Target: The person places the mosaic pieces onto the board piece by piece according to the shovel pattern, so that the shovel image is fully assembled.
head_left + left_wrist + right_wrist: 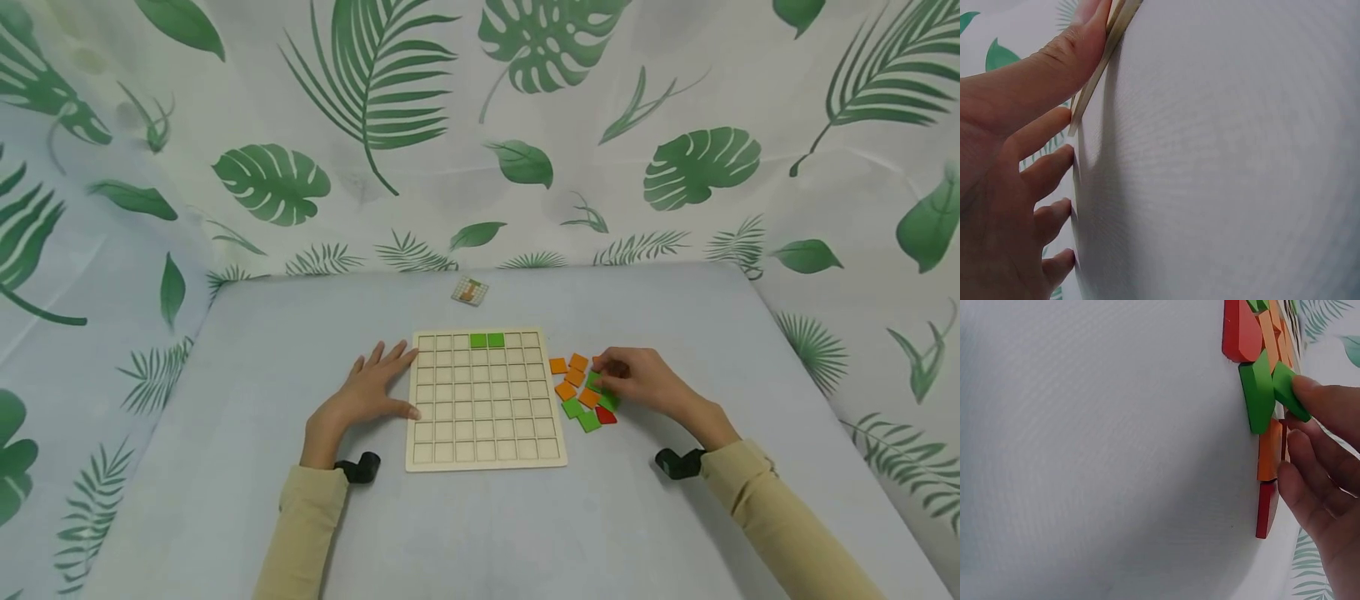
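Observation:
A pale wooden grid board (486,462) lies on the table, with two green square tiles (487,341) set side by side in its top row. My left hand (363,393) rests at the board's left edge, its fingers spread and its thumb (1054,72) on the rim. Right of the board, my right hand (647,382) pinches a green tile (1290,394) by thumb and fingers, tilted over the loose pieces. Close by it are another green piece (1256,397), an orange tile (1269,450) and a red piece (1266,509).
Several orange tiles (566,390), green tiles (588,421) and a red piece with a curved side (606,415) lie loosely beside the board's right edge. A small card with a grid pattern (470,291) lies behind the board. Leaf-printed cloth (525,208) surrounds the table (480,542).

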The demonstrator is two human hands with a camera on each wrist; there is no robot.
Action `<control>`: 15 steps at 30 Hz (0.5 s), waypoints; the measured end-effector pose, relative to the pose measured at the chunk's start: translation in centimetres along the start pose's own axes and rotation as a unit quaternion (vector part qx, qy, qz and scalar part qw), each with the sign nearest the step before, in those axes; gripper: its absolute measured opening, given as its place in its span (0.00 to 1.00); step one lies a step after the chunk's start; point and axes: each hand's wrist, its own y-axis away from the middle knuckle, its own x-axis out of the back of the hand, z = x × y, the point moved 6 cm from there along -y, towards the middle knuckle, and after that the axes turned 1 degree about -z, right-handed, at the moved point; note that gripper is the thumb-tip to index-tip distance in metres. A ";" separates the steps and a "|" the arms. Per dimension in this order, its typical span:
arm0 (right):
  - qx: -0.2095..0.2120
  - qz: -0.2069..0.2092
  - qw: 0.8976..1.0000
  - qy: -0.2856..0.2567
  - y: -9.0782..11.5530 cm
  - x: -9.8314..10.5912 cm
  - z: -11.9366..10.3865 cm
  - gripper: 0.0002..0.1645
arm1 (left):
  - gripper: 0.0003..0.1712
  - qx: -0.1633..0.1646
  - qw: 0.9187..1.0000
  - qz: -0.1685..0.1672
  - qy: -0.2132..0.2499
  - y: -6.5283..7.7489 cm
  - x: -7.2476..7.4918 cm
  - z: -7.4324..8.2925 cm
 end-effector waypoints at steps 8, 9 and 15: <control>0.029 0.007 1.000 0.004 0.3 0.2 -0.2 0.12 | 0.62 -0.001 1.000 0.001 -0.002 0.0 0.1 0.0; 0.029 0.008 1.000 0.004 0.3 0.3 -0.2 0.11 | 0.62 -0.001 1.000 0.000 -0.003 0.0 0.1 0.0; 0.019 0.016 1.000 -0.002 0.1 0.5 -0.5 0.11 | 0.63 0.003 1.000 -0.001 -0.004 0.0 0.1 0.2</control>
